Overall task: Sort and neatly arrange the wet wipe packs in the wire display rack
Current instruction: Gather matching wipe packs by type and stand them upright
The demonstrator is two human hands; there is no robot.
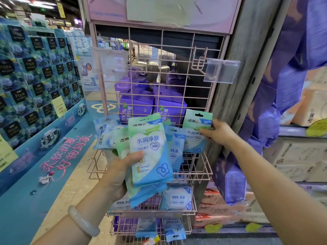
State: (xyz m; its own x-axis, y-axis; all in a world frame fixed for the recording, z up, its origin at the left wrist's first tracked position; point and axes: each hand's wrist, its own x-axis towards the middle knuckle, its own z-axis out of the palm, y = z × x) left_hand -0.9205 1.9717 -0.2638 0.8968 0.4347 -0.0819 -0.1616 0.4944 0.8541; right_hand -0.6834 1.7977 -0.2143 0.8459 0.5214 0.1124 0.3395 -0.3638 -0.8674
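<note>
While the left hand grips a small stack of green-and-blue wet wipe packs in front of the pink wire display rack, the right hand is off to the side pinching a single green pack by its right edge, up against the rack's back grid. Left fingers are closed round the stack, thumb pressed flat on the front pack, and there's a pale bangle on that wrist. Right fingers are closed on that one pack, holding it upright just above the upper basket. More blue packs are jumbled and tilted in that basket behind the held stack. The basket below has white-and-blue 99.9% packs standing in it, and a few more blue ones hang lower down. Purple bigger packs show through the grid behind. Two clear price tag holders stick out from the rack
</note>
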